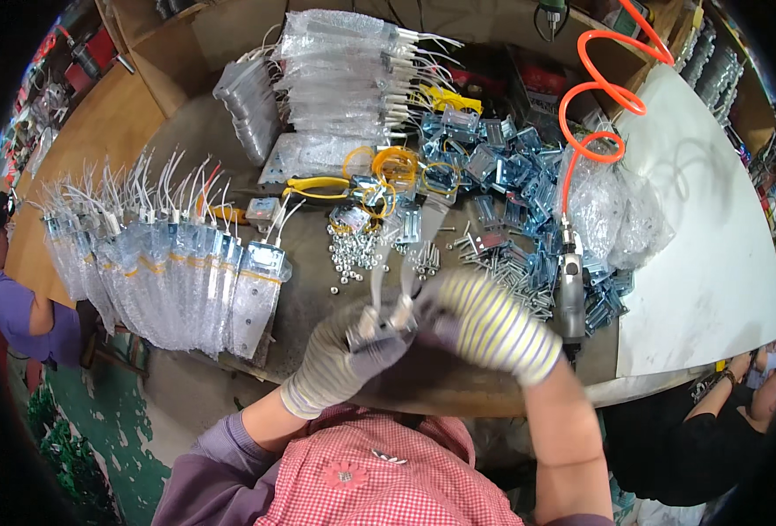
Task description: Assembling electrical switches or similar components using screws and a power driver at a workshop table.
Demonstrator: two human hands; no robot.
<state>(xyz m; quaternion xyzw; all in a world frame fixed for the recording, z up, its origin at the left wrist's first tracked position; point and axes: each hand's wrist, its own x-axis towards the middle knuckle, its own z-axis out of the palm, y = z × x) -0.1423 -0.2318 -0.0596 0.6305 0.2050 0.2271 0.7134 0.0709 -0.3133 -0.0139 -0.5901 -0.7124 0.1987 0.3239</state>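
Note:
My left hand (340, 359), in a striped grey glove, is closed on a small metal bracket with two white terminals (384, 326); two pale leads rise from it. My right hand (498, 329), in a yellow-striped glove, is at the bracket's right side. Its fingers are blurred, so their grip is unclear. Beyond the hands lie a pile of nuts (353, 254) and a scatter of screws (519, 280). Blue-silver metal brackets (528, 167) are heaped to the far right.
Bubble-wrapped parts with white leads (177, 289) stand in a row at left; more wrapped parts (335, 83) are stacked behind. Yellow-handled pliers (318, 186) lie mid-table. An air screwdriver (571, 294) on a coiled orange hose (572, 114) rests at right, beside a white sheet (695, 228).

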